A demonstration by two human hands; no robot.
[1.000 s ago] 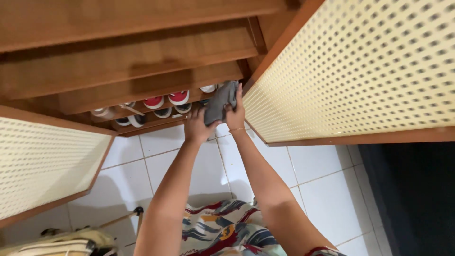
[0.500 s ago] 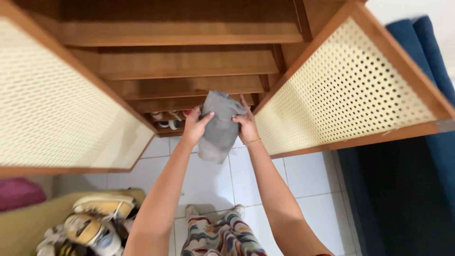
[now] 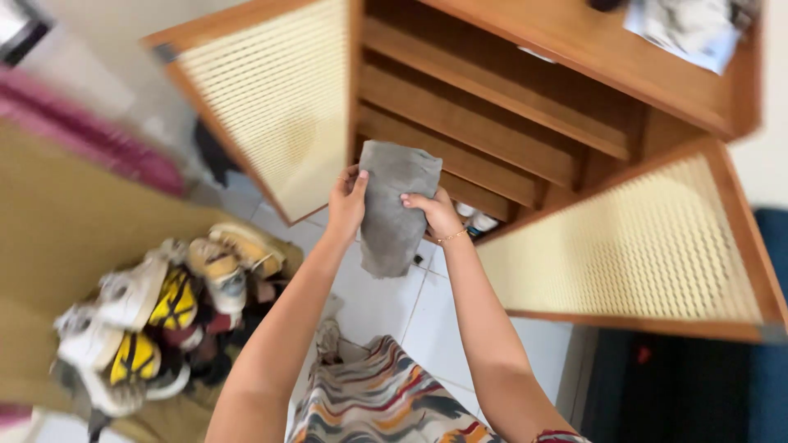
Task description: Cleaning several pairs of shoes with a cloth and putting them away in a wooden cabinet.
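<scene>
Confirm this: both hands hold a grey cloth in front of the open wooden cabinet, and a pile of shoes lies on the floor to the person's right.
Wrong on one count. In the head view the pile of shoes lies to the person's left, not right. The rest stands: the left hand and right hand hold the grey cloth before the open wooden cabinet.

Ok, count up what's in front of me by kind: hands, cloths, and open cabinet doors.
Hands: 2, the left hand and the right hand
Grey cloths: 1, the grey cloth held between both hands
Open perforated doors: 2, the left door and the right door
Total: 5
</scene>
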